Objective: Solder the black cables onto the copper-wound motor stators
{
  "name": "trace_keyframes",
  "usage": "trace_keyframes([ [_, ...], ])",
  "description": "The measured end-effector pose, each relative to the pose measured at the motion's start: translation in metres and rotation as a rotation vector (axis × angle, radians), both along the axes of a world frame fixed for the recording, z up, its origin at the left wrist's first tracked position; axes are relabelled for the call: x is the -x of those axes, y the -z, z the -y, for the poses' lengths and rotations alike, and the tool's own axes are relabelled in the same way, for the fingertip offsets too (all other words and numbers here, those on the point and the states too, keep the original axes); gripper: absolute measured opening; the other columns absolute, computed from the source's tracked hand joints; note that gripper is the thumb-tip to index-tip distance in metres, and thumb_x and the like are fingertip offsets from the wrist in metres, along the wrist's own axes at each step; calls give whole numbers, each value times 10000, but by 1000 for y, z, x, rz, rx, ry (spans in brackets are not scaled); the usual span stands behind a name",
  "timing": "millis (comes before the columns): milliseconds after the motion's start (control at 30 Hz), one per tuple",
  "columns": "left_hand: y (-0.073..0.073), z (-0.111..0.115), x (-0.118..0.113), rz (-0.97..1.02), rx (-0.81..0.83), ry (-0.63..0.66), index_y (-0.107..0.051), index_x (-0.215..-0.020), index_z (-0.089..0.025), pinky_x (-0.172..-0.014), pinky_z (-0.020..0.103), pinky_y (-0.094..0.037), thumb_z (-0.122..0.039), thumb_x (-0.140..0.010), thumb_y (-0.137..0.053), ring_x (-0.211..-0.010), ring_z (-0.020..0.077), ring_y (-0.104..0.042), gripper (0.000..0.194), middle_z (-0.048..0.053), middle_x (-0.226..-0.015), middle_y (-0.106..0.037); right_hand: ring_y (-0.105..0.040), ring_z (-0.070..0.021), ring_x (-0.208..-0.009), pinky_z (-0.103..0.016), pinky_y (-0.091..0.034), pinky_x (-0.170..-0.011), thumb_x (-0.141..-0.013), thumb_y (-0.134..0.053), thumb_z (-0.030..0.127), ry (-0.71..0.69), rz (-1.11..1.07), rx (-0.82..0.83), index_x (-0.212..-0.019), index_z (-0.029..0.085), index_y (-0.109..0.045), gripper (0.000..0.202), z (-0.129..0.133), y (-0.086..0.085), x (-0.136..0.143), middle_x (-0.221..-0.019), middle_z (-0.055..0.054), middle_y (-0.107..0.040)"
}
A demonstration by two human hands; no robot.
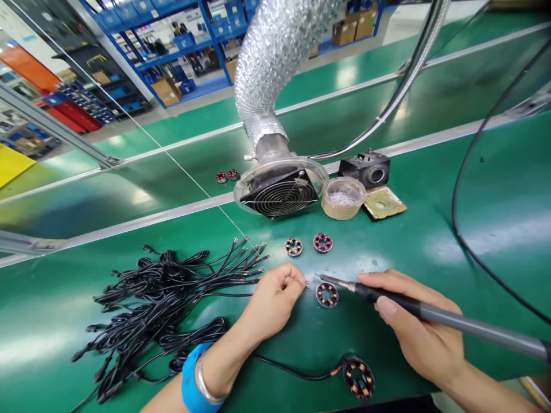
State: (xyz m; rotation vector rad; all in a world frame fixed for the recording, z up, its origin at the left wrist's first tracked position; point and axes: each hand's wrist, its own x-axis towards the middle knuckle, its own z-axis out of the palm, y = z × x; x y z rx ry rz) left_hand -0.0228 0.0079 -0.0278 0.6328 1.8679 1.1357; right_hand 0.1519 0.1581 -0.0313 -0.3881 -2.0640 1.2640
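Observation:
My left hand (273, 304) is closed in a pinch on the end of a black cable (235, 295). Its thin coloured wire tips (307, 283) stick out past the fingers. Wrapped around a soldering iron (473, 326) is my right hand (424, 338). The iron's tip points left, close to the wire tips but apart from them. Just below that tip lies a small ring-shaped motor stator (328, 295) with copper windings. A larger-looking stator (359, 377), nearer to me, has a black cable (297, 374) joined to it by coloured wires.
Bundled black cables (159, 287) cover the left of the green bench. Two stators (293, 246) lie farther back, one with red windings (322, 242). A fume extractor (282, 195), a round tub (343, 198), a black iron stand (365, 169) and a sponge tray (384, 203) stand behind.

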Motion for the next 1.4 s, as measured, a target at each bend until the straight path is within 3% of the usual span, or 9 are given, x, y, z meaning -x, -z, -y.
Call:
trace_keyframes([
  [233, -2, -1, -1, -28, -3, 13, -503, -741, -184, -536, 224, -254, -296, -863, -478, -575, 104, -307, 168, -58, -619, -378, -518, -59, -461, -187, -418, -440, -870, -594, 176, 31, 7, 86, -989, 287, -707, 198, 1, 5, 5, -756, 48, -680],
  [500, -1, -2, -1, -14, -3, 22, -509, -758, -177, -529, 222, -252, -283, -876, -477, -570, 98, -305, 162, -62, -621, -380, -520, -59, -462, -184, -411, -430, -872, -593, 167, 16, 29, 64, -991, 277, -700, 194, 0, 3, 6, -747, 45, -672],
  [800, -1, -1, -2, 9, -7, 20, -491, -754, -185, -514, 221, -240, -303, -893, -491, -555, 96, -281, 183, -73, -606, -342, -652, -140, -719, -240, -495, -605, -871, -586, 133, -48, 34, -47, -1040, 260, -676, 231, 2, 5, 3, -861, -7, -707],
  [1033, -3, -2, -2, -10, 14, 22, -493, -746, -184, -514, 224, -245, -328, -898, -490, -553, 98, -283, 210, -71, -603, -346, -529, -91, -518, -219, -428, -462, -837, -568, 97, -97, -23, -74, -1013, 183, -684, 227, 6, -4, 7, -677, 9, -623],
  [1400, -5, -3, -1, -27, 10, 38, -500, -749, -181, -543, 224, -263, -292, -888, -479, -574, 102, -314, 179, -61, -619, -377, -607, -159, -585, -281, -449, -475, -815, -563, 104, -71, -47, -54, -1030, 215, -676, 267, 5, -4, 3, -744, -29, -673],
])
